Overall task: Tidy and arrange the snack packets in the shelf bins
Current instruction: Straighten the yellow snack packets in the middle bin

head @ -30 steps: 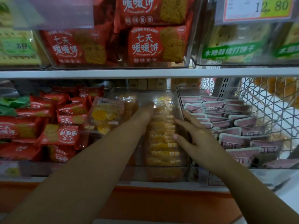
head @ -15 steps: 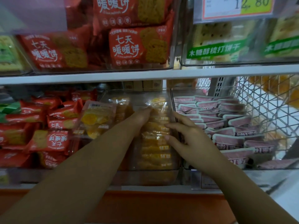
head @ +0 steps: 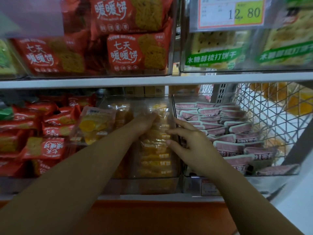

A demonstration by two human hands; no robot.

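Reaching forward with both bare arms, I have my two grips inside the clear bin (head: pixel 152 185) in the middle of the lower shelf (head: pixel 152 197), where the row of yellow snack packets (head: pixel 155 155) stands on edge, front to back. My left arm runs up from the lower left corner, nearly straight. My left grip (head: pixel 146 122) lies on top of the row toward the back of the bin, with the back of the hand facing me. Its fingers are hidden behind the hand and smeared by blur, so I cannot tell whether they clasp a packet or only press on it. My right arm comes in from the lower right, wrist bent a little to the left. My right grip (head: pixel 194 145) is released and grasps nothing: the fingers are spread and lightly bent, and the fingertips (head: pixel 169 132) touch the right side of the yellow row, just beside the bin's right wall. One loose yellow packet (head: pixel 96 126) leans tilted between the yellow row and the heap of red packets (head: pixel 47 148) on the left; I cannot tell which bin it sits in. To the right, pink packets (head: pixel 237 133) lie in overlapping rows, beside a wire basket (head: pixel 274 116). Above the white shelf board (head: pixel 101 83), a price tag (head: pixel 232 12) reads 12.80.
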